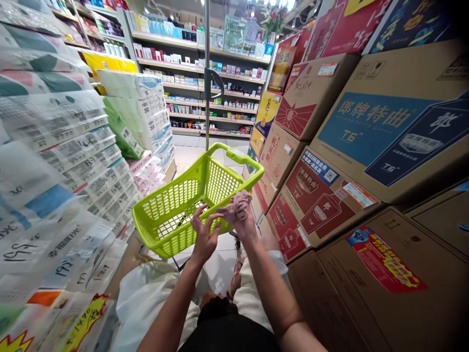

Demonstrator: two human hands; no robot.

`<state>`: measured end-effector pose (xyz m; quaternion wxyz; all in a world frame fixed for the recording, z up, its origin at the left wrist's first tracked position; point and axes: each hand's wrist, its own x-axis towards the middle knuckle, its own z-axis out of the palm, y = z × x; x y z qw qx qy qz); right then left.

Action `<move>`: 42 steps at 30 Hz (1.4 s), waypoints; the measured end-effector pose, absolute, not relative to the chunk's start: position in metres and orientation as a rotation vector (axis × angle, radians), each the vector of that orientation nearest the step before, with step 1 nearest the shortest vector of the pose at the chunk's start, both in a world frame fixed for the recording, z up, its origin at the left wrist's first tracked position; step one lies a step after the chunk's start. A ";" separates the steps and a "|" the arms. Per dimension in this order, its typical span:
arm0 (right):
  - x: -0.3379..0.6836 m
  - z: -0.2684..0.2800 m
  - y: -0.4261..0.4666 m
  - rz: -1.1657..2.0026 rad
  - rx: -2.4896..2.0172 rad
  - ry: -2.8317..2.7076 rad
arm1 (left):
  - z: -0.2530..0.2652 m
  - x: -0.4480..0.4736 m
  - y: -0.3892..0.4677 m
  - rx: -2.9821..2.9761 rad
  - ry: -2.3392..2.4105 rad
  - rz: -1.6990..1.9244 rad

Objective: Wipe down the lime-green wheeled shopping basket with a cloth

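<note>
A crumpled pinkish-mauve cloth (pixel 241 204) is bunched up in my right hand (pixel 246 229), whose fingers are mostly hidden by it. My left hand (pixel 205 236) is just left of the cloth, its fingers spread and slightly curled. One of its fingertips comes close to the cloth's left end; I cannot tell whether they touch. Both hands are in front of the near side of a lime-green shopping cart (pixel 166 248) with a perforated plastic basket. The basket's slotted floor shows no goods on it. The cart's raised handle (pixel 236 156) is on the far right side.
Stacked packs of tissue paper (pixel 88 142) line the left side. Tall piles of cardboard cartons (pixel 384 117) stand close on the right. Shelves of small boxed goods (pixel 198 68) close off the far end, beyond pale floor tiles. A thin upright pole (pixel 207 39) rises behind the cart.
</note>
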<state>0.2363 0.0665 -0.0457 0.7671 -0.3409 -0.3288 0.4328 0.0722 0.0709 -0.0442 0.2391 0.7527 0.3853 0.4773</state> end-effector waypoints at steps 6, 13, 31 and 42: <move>0.326 -0.008 0.106 0.033 -1.387 -0.896 | -0.067 -0.009 0.115 2.130 1.637 1.231; 0.282 -0.056 0.117 0.020 -1.492 -1.475 | -0.088 -0.030 0.137 2.180 2.087 0.411; 0.256 -0.066 0.152 -0.040 -1.619 -1.287 | -0.102 0.001 0.153 2.242 2.044 0.646; 0.223 -0.076 0.150 0.178 -1.655 -1.287 | -0.099 0.009 0.150 2.207 2.056 0.656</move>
